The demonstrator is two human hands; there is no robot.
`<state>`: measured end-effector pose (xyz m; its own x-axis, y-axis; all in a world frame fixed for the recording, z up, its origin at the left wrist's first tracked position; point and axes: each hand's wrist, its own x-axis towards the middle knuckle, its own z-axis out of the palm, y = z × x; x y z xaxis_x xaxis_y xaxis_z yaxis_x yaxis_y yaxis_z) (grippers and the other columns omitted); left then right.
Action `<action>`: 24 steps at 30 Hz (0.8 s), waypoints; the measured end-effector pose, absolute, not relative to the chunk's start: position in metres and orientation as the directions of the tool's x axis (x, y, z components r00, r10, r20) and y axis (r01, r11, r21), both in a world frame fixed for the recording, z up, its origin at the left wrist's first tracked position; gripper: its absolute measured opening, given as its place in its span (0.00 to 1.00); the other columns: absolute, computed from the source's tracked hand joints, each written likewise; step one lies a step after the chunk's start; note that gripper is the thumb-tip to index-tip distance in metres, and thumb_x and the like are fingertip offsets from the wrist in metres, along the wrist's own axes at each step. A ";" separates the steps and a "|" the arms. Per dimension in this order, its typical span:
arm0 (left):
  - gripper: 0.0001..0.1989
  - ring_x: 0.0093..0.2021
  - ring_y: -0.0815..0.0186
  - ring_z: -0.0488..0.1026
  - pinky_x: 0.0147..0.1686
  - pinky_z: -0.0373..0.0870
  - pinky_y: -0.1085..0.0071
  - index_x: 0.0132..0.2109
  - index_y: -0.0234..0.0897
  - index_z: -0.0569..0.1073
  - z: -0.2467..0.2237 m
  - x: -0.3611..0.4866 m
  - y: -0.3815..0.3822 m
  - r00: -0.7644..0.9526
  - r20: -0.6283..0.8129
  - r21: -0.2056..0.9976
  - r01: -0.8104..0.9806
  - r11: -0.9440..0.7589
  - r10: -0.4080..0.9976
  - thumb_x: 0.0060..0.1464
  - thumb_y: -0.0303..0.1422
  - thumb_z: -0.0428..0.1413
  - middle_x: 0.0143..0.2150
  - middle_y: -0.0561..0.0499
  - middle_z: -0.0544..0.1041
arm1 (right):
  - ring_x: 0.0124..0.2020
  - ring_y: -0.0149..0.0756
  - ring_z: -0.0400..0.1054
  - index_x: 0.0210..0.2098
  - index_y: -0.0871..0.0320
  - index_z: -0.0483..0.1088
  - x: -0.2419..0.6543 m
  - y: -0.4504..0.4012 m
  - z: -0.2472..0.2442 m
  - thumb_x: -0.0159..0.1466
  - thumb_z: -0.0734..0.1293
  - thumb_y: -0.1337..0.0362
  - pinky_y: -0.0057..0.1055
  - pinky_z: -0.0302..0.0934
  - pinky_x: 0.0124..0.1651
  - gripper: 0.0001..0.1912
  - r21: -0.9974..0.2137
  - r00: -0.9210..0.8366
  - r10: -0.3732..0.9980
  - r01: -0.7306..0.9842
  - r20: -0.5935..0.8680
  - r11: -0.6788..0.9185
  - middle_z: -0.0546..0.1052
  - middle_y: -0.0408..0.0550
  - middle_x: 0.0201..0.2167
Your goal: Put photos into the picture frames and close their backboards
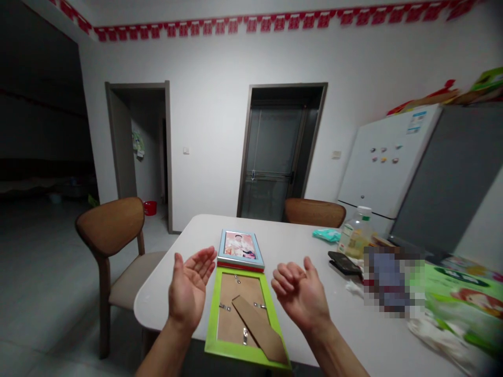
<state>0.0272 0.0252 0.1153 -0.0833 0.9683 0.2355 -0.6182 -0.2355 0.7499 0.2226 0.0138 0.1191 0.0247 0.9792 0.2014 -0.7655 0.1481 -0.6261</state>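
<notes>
The left hand (pixel 188 293) is wide open, palm turned up and fingers stretched forward, with nothing in it; its fingertips are just beside the left edge of a blue picture frame (pixel 259 251), and whether they touch it cannot be told; the right hand (pixel 302 296) is folded, fingers curled in toward the palm and thumb standing free, with nothing showing in its grip, though the inside of the curl is partly hidden; between the two forearms a green picture frame (pixel 213 324) lies face down at the near edge of the white table (pixel 155 301), its brown backing board (pixel 230 327) upward; metal clips (pixel 237 279) sit along the sides of the board, and a brown stand (pixel 257 327) slants across it toward the near right corner; the blue frame lies face up just beyond the green one, showing a photo (pixel 239 245) of a person, with a red edge visible beneath it; to the right of the hands are a dark flat object (pixel 344 263), a teal packet (pixel 327 235), a capped bottle (pixel 356 230) with yellowish liquid and a green package (pixel 463 283), beside a patch too blurred to read; one wooden chair (pixel 112 225) stands at the table's left, another chair (pixel 314 211) at its far side, and a white refrigerator (pixel 385 162) stands behind on the right.
</notes>
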 end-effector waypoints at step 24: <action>0.31 0.60 0.54 0.43 0.54 0.43 0.50 0.59 0.33 0.46 0.010 0.036 -0.019 0.315 0.611 0.273 0.778 -0.566 0.727 0.49 0.35 0.48 0.60 0.41 0.49 | 0.60 0.45 0.35 0.56 0.57 0.50 0.200 -0.021 0.019 0.54 0.58 0.51 0.49 0.32 0.58 0.33 -0.583 -0.135 0.955 0.767 0.263 0.269 0.48 0.50 0.59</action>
